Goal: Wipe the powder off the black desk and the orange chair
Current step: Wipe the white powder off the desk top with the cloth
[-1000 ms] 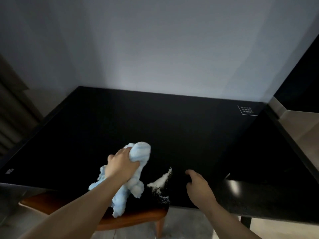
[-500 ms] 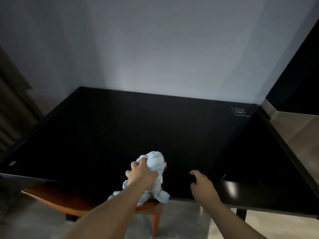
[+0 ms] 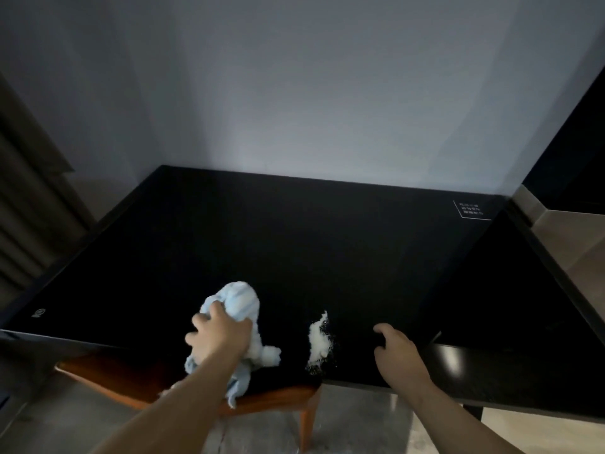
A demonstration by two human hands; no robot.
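A black desk [image 3: 294, 244] fills the middle of the view. Near its front edge lies a small heap of white powder [image 3: 319, 342] with scattered grains around it. My left hand [image 3: 219, 335] grips a bunched light-blue cloth [image 3: 240, 306] and presses it on the desk, a hand's width left of the powder. Resting on the desk's front edge to the right of the powder is my right hand [image 3: 397, 355], fingers curled and holding nothing. The orange chair [image 3: 131, 381] sticks out from under the desk at the front left; the cloth's tail hangs over its seat.
A grey wall [image 3: 311, 93] rises behind the desk. A second dark surface [image 3: 510, 322] joins the desk on the right. Slatted dark panels [image 3: 29, 208] stand at the left. A small white printed label [image 3: 471, 209] sits at the desk's back right corner.
Half a second ago the cloth covered the powder at the desk's front edge. My left hand has since pulled the cloth back to the left, and the powder heap shows again.
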